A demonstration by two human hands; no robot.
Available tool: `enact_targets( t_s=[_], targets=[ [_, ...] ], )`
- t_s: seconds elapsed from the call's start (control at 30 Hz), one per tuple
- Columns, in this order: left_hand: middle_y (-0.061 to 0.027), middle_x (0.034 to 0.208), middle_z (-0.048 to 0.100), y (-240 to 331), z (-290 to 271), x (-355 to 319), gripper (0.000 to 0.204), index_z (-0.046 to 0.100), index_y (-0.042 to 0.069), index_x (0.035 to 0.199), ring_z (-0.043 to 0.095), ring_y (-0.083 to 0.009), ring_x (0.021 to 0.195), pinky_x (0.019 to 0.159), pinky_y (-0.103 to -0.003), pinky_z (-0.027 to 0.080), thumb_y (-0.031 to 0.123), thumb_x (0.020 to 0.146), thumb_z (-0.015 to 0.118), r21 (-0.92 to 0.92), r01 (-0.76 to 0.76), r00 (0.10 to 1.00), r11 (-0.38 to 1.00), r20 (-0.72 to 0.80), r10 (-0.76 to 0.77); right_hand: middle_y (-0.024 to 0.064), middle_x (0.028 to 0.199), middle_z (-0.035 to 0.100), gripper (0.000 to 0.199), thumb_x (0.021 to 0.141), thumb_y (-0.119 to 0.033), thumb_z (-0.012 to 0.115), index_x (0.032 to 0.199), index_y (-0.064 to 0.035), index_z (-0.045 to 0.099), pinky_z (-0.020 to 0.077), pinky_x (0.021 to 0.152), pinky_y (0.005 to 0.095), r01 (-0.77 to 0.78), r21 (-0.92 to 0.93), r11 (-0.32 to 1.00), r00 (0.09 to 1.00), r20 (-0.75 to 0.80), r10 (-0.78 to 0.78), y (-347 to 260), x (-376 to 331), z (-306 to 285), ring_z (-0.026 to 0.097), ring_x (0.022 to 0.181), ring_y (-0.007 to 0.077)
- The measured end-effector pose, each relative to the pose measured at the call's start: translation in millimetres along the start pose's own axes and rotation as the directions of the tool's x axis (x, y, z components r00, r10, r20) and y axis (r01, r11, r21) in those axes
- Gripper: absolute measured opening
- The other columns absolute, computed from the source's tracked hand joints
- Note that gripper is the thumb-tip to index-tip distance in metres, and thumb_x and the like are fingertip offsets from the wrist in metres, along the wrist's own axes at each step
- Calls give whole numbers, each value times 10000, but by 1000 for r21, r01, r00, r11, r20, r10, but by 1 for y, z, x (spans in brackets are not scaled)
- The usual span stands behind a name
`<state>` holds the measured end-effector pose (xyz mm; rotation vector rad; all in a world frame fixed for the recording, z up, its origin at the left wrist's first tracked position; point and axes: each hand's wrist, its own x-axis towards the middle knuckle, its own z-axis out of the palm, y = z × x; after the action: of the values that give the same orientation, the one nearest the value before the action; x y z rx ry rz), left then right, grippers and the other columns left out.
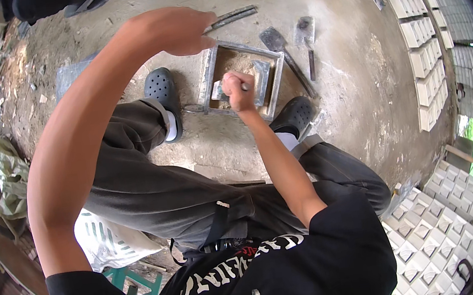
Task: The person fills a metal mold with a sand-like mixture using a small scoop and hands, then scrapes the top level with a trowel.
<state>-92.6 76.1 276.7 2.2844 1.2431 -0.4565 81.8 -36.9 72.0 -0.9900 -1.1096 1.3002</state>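
On the floor between my feet lies a square metal mould frame [280, 73] holding sandy, cement-like powder [237, 59]. A grey angular piece [264, 78] sits inside its right part. My right hand [239, 90] is closed in a fist over the mould, round the handle of what looks like a small trowel; a pale flat blade [218, 91] shows beside the fist. My left hand [188, 29] reaches to the mould's far left corner, thumb and fingers apart. Two thin metal bars [234, 16] extend from beside its fingers; whether they touch is unclear.
A long-handled flat tool [290, 60] and a smaller trowel [305, 31] lie right of the mould. My clogs [161, 91] flank it. Pale blocks [413, 35] line the far right; patterned tiles [434, 241] are stacked lower right. A white sack [105, 239] and green stool [123, 277] stand lower left.
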Motion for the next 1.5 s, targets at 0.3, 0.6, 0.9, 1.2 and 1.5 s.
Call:
enact_targets(
  t_s=[0.3,0.6,0.9,1.2,1.5],
  targets=[
    [-159,1291,534,5,-3,1,534,374,138,1394,521,-314,1176,981,-426,413,395,941,493,-17,27,1000,999,12,-27,-34,505,332,395,875,-110,477,514,-50,328,217,439,273,-31,137,990,998,-47,37,14,14,-18,286,465,51],
    [-166,1319,511,8,-1,9,540,381,124,1391,492,-321,1208,997,-422,401,393,937,496,3,-3,1000,1000,-3,3,-40,495,370,380,876,-134,475,522,-35,381,233,447,271,-61,-113,992,998,-36,57,23,26,-9,317,473,53],
    [-164,1270,550,-1,-3,11,544,402,105,1373,531,-330,1160,959,-443,425,394,926,513,36,14,1000,999,24,-15,70,446,354,383,868,-176,521,557,39,459,292,425,320,-13,-373,928,967,232,106,10,31,3,344,425,118],
    [-162,1113,630,-3,-5,6,522,419,92,1352,571,-328,1093,909,-449,445,381,927,511,-19,72,996,997,60,-71,140,453,398,385,882,-195,525,572,31,504,325,426,340,118,-477,871,936,345,62,-2,25,31,368,399,176],
    [-157,1093,638,1,-4,6,501,443,83,1331,582,-325,1075,896,-445,452,351,916,528,-13,45,999,999,22,-45,128,473,379,329,858,-135,533,582,42,508,312,423,336,103,-351,931,914,403,51,-14,4,17,350,408,156]
  ],
)
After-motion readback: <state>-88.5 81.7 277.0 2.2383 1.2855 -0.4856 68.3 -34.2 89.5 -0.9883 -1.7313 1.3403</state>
